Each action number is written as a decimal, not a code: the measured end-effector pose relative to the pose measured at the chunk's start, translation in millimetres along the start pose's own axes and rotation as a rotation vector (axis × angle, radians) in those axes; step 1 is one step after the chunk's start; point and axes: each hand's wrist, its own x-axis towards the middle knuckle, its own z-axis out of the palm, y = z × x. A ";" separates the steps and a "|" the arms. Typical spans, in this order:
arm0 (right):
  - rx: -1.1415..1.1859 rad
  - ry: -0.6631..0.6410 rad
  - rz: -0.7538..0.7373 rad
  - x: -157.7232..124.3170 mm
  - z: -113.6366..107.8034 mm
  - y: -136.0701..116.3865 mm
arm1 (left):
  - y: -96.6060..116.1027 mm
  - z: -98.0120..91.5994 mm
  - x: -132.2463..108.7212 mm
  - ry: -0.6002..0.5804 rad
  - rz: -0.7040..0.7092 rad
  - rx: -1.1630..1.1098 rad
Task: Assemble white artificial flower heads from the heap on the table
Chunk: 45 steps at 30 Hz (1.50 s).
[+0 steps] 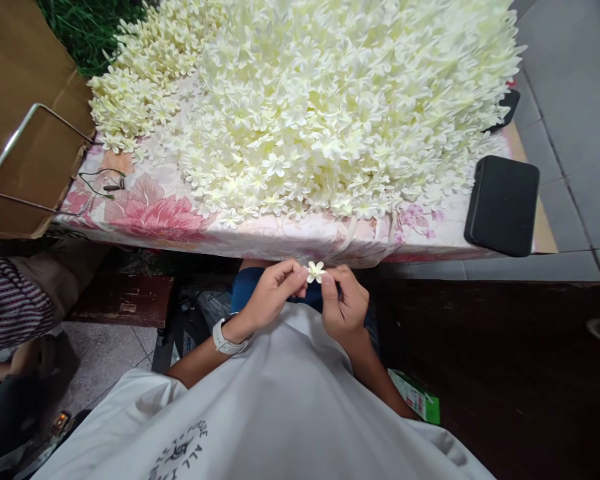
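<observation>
A single small white flower (315,271) with a pale yellow middle is held between my two hands, over my lap and just below the table edge. On its left side, my left hand (279,290) pinches it with thumb and forefinger. My right hand (345,300) grips the other side, thumb against the petals and fingers curled. Behind the hands, a large heap of similar white flowers (330,127) covers much of the table. Whether the flower has a stem between my fingers is hidden.
The heap rests on a floral tablecloth (160,220). A black box-like device (503,205) lies at the right edge. A cardboard box (30,100) with a metal wire frame (10,150) stands left. Another person's striped clothing (13,300) shows at far left, near a wooden bench (125,300).
</observation>
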 end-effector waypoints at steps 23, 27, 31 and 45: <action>0.349 -0.157 0.374 -4.7 5.5 -7.2 | 4.2 -10.1 1.2 0.100 0.721 0.769; 0.329 -0.215 0.341 2.2 -7.4 -4.8 | 5.3 -9.9 1.1 0.053 0.294 0.386; 0.245 -0.348 0.218 9.2 -16.7 -3.0 | 6.1 -8.4 0.3 -0.053 0.119 0.180; -0.419 -0.291 -0.490 24.0 -16.1 -4.4 | 1.7 1.7 6.0 -0.153 -0.481 -0.535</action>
